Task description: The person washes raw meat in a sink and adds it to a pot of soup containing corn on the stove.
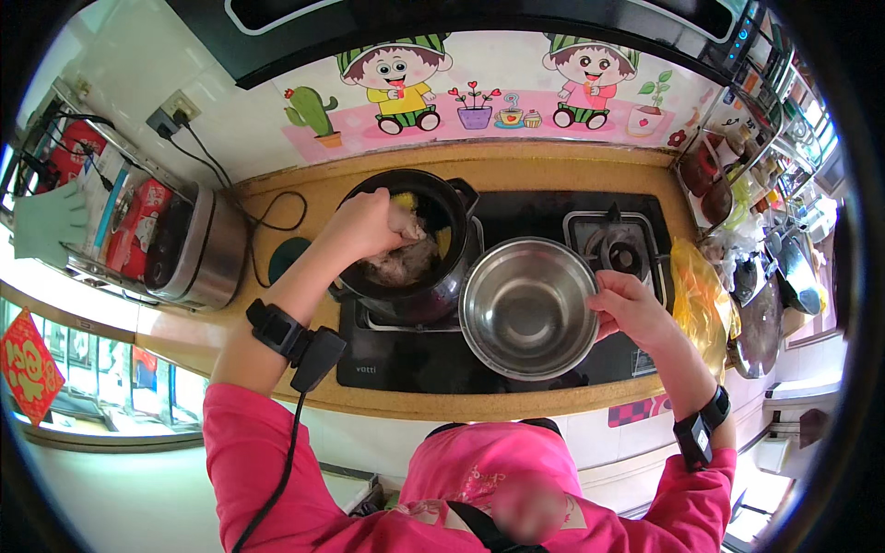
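A deep black cooking pot (pixel 425 307) stands on the left burner of the gas hob. Inside it lie greyish pieces of meat (pixel 401 266) and yellow chunks that look like corn (pixel 444 242). My left hand (pixel 373 221) reaches over the pot's rim, with the fingers closed on a pale piece of meat (pixel 415 231) just above the rest; the fingertips are partly blurred. To the right of the pot, my right hand (pixel 626 307) pinches the right rim of a stainless steel bowl (pixel 532 307). Only bare shiny metal shows inside the bowl.
The black glass hob (pixel 408 370) has a second burner (pixel 622 252) at right. A steel countertop appliance (pixel 218 249) and a loose cable (pixel 304 207) lie left. A yellow plastic bag (pixel 698 301) and a rack of jars (pixel 712 180) stand right. A range hood (pixel 484 14) overhangs.
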A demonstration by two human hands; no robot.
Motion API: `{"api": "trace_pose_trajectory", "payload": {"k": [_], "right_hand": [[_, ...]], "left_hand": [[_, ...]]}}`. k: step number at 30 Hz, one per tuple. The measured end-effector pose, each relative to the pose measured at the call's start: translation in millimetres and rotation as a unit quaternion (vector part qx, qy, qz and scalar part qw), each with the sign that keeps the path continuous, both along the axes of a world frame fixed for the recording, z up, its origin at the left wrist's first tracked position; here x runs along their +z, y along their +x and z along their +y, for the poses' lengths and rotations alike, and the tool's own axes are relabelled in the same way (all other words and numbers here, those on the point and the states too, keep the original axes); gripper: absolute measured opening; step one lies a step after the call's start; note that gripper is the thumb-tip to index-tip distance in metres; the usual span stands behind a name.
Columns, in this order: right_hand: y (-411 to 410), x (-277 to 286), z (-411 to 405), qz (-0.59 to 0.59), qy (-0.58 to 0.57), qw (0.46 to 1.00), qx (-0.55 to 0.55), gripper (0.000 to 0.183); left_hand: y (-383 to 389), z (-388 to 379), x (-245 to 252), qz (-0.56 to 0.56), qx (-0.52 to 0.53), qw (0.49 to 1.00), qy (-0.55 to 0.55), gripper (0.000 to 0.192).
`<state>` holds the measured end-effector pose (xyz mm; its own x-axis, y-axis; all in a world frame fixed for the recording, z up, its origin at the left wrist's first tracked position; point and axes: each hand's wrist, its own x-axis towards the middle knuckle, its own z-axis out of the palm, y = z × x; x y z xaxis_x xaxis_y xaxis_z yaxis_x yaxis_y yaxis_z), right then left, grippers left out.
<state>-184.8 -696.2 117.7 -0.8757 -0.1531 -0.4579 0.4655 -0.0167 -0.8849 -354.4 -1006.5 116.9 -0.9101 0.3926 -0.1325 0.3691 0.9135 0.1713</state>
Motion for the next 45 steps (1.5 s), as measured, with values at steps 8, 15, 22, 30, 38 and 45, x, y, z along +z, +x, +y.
{"api": "trace_pose_trajectory", "payload": {"k": [8, 15, 22, 30, 38, 45], "right_hand": [[1.3, -7.0, 1.7, 0.002, 0.008, 1.0, 0.009, 0.008], [3.5, -12.9, 7.2, -0.008, 0.002, 1.0, 0.008, 0.009], [4.6, -20.4, 8.3, -0.013, -0.011, 1.0, 0.011, 0.009], [4.9, -13.0, 11.5, -0.021, -0.005, 1.0, -0.007, 0.005], [0.0, -21.2, 10.6, -0.021, -0.011, 1.0, 0.007, 0.005], [-2.2, -22.4, 6.8, -0.026, -0.01, 0.999, 0.02, 0.004]], "left_hand": [[3.9, -3.2, -3.6, 0.143, -0.018, 0.989, -0.012, 0.037], [0.3, 2.6, -8.6, 0.07, 0.005, 0.996, -0.057, 0.014], [-17.7, -1.3, -20.5, 0.072, -0.067, 0.994, -0.057, 0.024], [5.9, 0.2, 12.2, 0.032, -0.036, 0.999, -0.007, 0.032], [-10.2, 11.4, -14.7, 0.058, -0.154, 0.986, -0.026, 0.034], [-28.0, 14.6, -16.3, 0.022, -0.141, 0.99, -0.006, 0.025]]}}
